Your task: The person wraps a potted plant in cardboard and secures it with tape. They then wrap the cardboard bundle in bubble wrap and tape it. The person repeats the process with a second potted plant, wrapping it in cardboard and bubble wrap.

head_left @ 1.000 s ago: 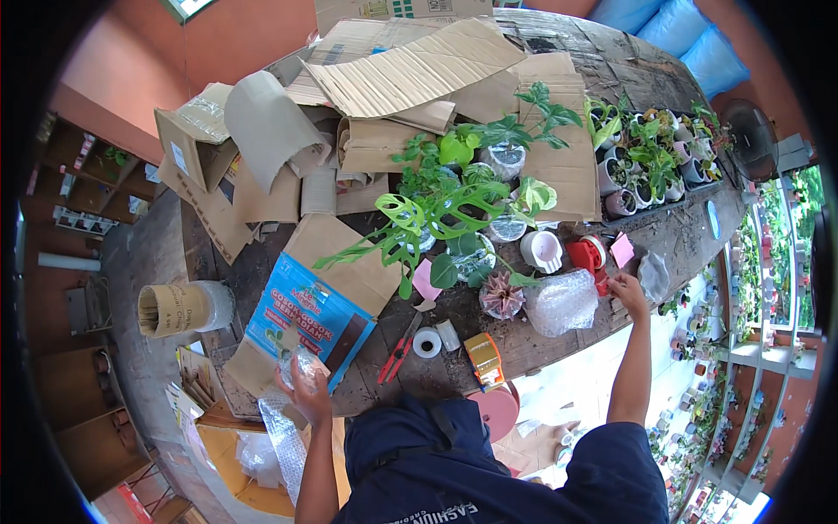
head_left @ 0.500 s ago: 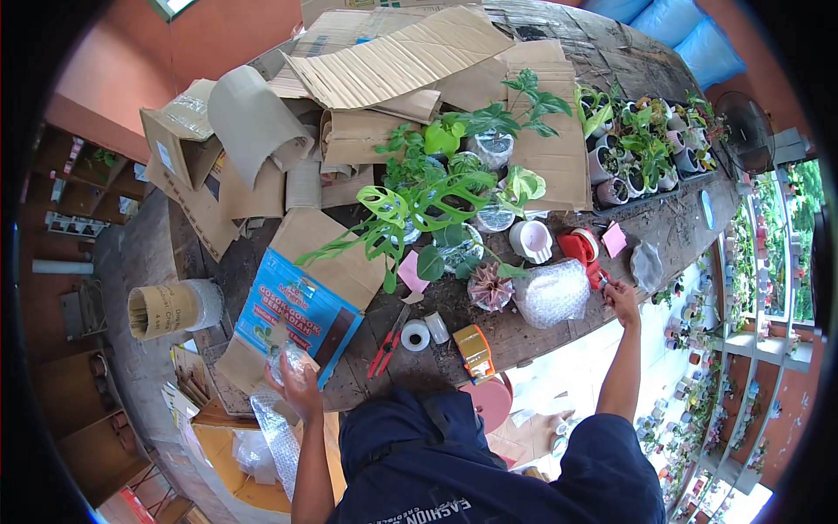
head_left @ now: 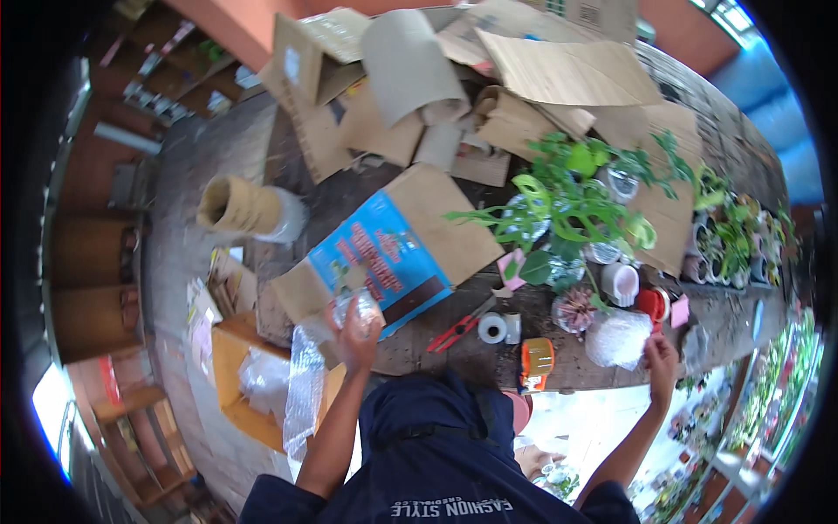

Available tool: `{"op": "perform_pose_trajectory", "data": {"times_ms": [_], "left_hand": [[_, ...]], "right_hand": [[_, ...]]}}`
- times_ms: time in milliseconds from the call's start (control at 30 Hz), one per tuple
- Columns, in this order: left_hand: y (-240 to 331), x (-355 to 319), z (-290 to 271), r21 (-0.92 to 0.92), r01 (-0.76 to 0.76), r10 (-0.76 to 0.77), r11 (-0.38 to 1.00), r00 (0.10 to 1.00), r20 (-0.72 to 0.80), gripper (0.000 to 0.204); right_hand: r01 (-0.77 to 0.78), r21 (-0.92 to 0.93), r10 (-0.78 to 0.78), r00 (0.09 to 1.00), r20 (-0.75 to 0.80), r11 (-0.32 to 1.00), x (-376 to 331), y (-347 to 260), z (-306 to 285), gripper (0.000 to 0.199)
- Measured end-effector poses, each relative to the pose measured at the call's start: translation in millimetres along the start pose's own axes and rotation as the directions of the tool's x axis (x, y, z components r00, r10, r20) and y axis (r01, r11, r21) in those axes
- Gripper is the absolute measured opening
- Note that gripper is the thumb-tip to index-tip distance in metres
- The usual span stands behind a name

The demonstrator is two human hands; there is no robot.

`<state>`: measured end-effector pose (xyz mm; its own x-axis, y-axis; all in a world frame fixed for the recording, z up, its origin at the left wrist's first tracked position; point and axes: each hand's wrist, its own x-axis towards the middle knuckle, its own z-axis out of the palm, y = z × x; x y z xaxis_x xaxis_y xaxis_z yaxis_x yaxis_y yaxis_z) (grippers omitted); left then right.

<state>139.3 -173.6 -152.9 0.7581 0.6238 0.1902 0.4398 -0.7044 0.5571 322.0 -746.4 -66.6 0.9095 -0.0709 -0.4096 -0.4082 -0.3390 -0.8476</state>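
Observation:
My left hand (head_left: 356, 341) is closed around a small bundle wrapped in clear plastic (head_left: 361, 309), held over the near edge of a blue-printed cardboard piece (head_left: 375, 253). What the plastic covers is unclear. My right hand (head_left: 662, 355) has its fingers pinched together beside a bubble-wrapped bundle (head_left: 616, 339). Whatever the fingers pinch is too small to make out. Just beyond that hand lies a red tape dispenser (head_left: 650, 302). A spiky reddish plant in a wrapped pot (head_left: 573, 310) stands left of the bubble-wrapped bundle.
Red-handled pruners (head_left: 454, 332), a white roll (head_left: 492, 328) and an orange tape dispenser (head_left: 537, 362) lie along the near edge. Wrapped potted plants (head_left: 559, 218) crowd the middle. Cardboard sheets (head_left: 567, 74) cover the back; a plant tray (head_left: 729, 284) sits right. Bubble wrap (head_left: 304, 384) hangs at left.
The view has swung left, so the table appears further right. My right hand has moved from the red tape dispenser to the bubble-wrapped bundle's edge. My left hand still holds the plastic-wrapped bundle.

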Motion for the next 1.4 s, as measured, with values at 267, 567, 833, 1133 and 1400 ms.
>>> {"op": "perform_pose_trajectory", "data": {"times_ms": [267, 567, 833, 1133, 1400], "left_hand": [[6, 2, 2, -0.091, 0.043, -0.046, 0.995, 0.999, -0.027, 0.064], [1, -1, 1, -0.045, 0.077, -0.079, 0.996, 0.996, -0.042, 0.07], [-6, -4, -2, -0.132, 0.104, -0.112, 0.986, 0.992, -0.05, 0.067], [-23, -1, -9, -0.228, 0.12, -0.124, 0.966, 0.992, -0.005, 0.081], [-22, -19, -12, -0.444, 0.094, -0.071, 0.891, 0.995, 0.069, 0.12]], "right_hand": [[0.416, 0.12, -0.266, 0.315, 0.911, 0.902, -28, -103, 374, 0.017], [0.599, 0.077, -0.227, 0.178, 0.957, 0.797, -8, -77, 508, 0.019], [0.757, 0.167, -0.54, 0.274, 0.796, 0.631, -1, -69, 505, 0.042], [0.403, 0.138, -0.272, 0.297, 0.915, 0.905, -9, -71, 510, 0.032], [0.415, -0.019, -0.234, 0.549, 0.802, 0.909, -62, -38, 515, 0.089]]}}
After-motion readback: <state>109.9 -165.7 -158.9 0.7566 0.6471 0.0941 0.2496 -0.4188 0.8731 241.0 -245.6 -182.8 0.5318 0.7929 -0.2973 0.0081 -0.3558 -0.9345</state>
